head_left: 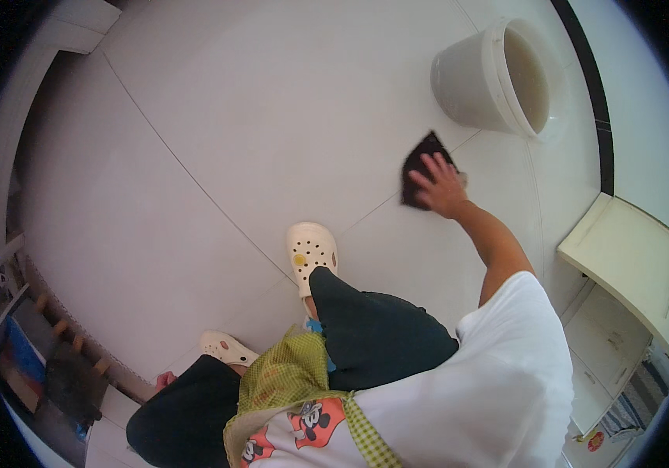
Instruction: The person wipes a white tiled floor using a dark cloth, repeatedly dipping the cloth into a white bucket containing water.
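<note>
My right hand [441, 187] lies flat with its fingers spread on a dark cloth [416, 175], pressing it against the pale tiled floor [272, 125]. The cloth is nearly black, rough-edged and slightly blurred. Just beyond it, at the far right, stands a translucent white bucket [463, 82] holding murky brownish water [527, 82]. Only a small bit of my left hand [165, 380] shows beside my left knee at the lower left; the rest of it is hidden behind the leg, and I cannot make out its fingers.
Cream clogs [313, 248] are on my feet. At the right, an open cream cabinet door [623, 242] juts out beside a cabinet [607, 335]. A dark baseboard [601, 148] runs along the wall. A shelf with assorted items [69, 382] stands at the lower left, and white furniture [77, 27] at the far left.
</note>
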A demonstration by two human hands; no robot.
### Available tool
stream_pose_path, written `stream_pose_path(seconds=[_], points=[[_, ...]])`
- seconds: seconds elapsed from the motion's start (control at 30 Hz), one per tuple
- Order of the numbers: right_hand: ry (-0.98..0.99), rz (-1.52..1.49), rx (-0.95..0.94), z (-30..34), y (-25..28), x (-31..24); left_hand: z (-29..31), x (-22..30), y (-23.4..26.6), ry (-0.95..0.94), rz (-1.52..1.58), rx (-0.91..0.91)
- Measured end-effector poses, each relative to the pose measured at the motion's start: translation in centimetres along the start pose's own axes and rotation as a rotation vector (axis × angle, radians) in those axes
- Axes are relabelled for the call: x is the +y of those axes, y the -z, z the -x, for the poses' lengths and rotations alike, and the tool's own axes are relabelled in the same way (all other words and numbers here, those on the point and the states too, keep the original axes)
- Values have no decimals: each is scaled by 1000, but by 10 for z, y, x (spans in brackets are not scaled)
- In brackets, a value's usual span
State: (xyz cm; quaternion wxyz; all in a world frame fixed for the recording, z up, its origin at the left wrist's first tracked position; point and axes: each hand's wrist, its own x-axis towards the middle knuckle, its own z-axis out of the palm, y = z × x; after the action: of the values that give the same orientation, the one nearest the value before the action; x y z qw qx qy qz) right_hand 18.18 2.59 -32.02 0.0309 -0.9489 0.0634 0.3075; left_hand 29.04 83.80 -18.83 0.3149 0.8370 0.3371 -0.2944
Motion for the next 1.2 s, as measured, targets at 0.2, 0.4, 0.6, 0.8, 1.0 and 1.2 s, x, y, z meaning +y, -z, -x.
stream_pose_path(seconds=[0.2,0.4,0.6,0.8,1.0,1.2], points=[[-744,-252,163,28,-33,69,1,34,-7,-136,-94,35],[-141,-299,718,0,21,-43,17,87,26,-312,-225,156],[297,-350,655,-16,-30,-152,28,89,97,-442,-219,182],[-441,-27,761,4,-63,36,71,21,179,-333,173,83],[-753,-761,478,18,18,62,90,120,115,-451,-481,495],[-146,-1340,508,-31,82,-11,134,150,118,-539,-203,607]])
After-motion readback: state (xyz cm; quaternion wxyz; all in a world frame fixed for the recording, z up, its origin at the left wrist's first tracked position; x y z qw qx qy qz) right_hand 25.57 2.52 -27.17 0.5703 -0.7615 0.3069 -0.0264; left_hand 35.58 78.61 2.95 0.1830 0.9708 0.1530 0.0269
